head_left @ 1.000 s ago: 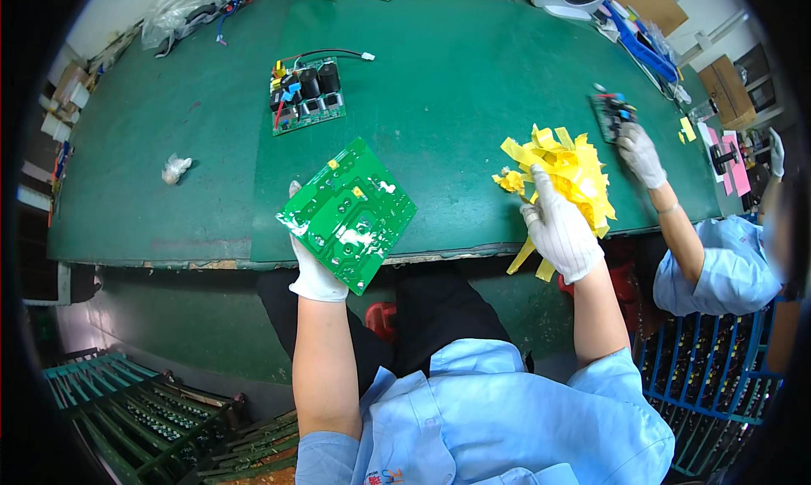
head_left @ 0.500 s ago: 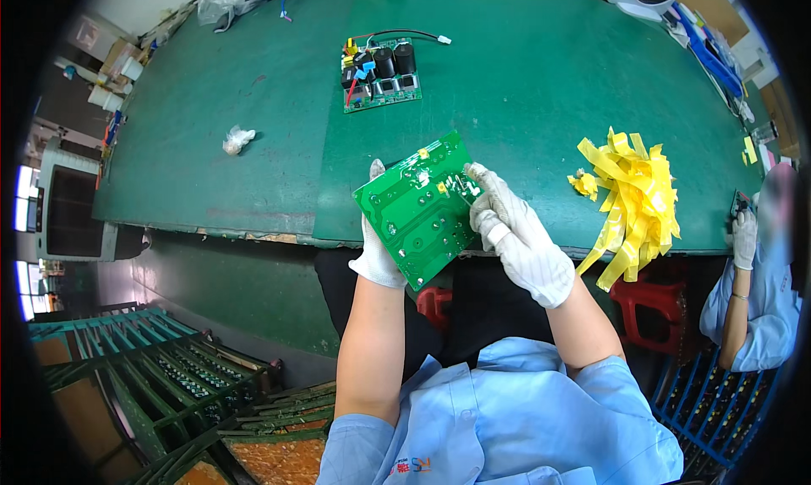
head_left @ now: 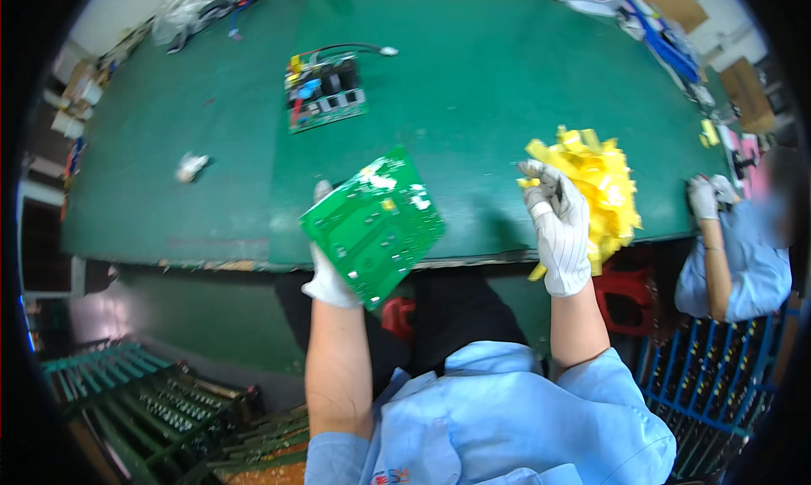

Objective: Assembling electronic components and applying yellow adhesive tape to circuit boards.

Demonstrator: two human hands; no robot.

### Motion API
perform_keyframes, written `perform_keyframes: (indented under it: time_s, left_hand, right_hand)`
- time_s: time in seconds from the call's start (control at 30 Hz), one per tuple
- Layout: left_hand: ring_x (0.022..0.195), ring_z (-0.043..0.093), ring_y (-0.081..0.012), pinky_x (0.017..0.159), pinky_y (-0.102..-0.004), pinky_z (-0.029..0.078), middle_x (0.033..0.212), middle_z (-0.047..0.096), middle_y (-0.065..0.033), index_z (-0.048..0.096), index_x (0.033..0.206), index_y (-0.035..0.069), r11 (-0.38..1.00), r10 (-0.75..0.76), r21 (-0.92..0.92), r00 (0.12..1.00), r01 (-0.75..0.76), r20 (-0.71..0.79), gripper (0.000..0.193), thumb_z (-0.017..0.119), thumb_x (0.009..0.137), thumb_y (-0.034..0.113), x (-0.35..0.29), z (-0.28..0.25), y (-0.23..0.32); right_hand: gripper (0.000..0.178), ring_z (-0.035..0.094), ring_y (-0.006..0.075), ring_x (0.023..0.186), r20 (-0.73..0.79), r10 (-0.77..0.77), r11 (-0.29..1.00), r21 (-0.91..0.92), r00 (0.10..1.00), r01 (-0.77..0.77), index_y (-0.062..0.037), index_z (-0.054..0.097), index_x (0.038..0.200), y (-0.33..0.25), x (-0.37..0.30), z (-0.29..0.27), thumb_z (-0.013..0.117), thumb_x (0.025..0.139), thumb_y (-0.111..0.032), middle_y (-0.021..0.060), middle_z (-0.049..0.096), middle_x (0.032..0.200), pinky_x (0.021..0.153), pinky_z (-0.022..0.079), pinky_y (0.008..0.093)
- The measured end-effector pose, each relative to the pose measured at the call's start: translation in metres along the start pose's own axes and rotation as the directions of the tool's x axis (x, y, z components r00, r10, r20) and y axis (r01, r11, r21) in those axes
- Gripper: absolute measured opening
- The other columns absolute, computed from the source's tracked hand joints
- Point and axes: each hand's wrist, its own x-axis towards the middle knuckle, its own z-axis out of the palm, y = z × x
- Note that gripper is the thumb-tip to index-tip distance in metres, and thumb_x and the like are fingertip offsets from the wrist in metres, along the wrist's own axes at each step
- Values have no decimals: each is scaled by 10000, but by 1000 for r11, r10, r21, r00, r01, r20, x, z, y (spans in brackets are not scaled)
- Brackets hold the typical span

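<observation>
My gloved left hand (head_left: 331,274) grips a green circuit board (head_left: 372,231) by its left edge, tilted above the table's near edge with the solder side showing. Small yellow and white patches dot its upper part. My gloved right hand (head_left: 557,227), apart from the board, is at the left side of a heap of yellow tape strips (head_left: 610,181). Its fingers are curled in a pinch; what lies between them is too blurred to name. A small yellow scrap (head_left: 527,183) shows right by the fingertips. Farther off lies a second board (head_left: 328,92), component side up, with black cylinders and a cable.
The green table (head_left: 228,206) has a crumpled white wad (head_left: 192,166) on its left. A co-worker's gloved hand (head_left: 702,198) is at the right edge. Racks (head_left: 160,409) stand low on the left, and a red stool (head_left: 623,291) is under the table.
My right hand has left the circuit board and moved right to the yellow tape heap. The left hand still holds the board. The whole view has shifted.
</observation>
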Motion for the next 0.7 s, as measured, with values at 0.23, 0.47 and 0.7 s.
perform_keyframes:
  time_s: [0.23, 0.47, 0.7]
  left_hand:
    - [1062, 639, -277, 904, -455, 529, 1207, 659, -117, 618, 1244, 102, 997, 71, 47, 995, -68, -66, 575, 499, 966, 591, 4, -13, 7]
    - [1111, 617, -282, 920, -460, 523, 1247, 632, -95, 618, 1248, 132, 989, 133, 76, 985, -125, -113, 565, 491, 965, 605, 7, -31, 4]
    - [1197, 591, -348, 999, -542, 488, 1325, 598, -149, 554, 1369, 119, 999, 22, 30, 1000, -22, 21, 676, 431, 960, 642, -4, -1, 2]
  right_hand:
    - [79, 662, 210, 763, -188, -322, 843, -503, 928, 191, 6, 676, 960, 32, 8, -111, 615, 918, -22, 128, 711, 890, 702, 519, 298]
    - [424, 405, 167, 533, -139, -171, 509, -860, 975, -33, 10, 555, 706, 1, 14, -134, 715, 912, -325, 101, 466, 571, 506, 347, 359]
    - [377, 524, 201, 646, -258, -84, 782, -615, 962, -97, 56, 613, 906, 7, 16, -136, 647, 966, -315, 153, 608, 755, 615, 443, 346]
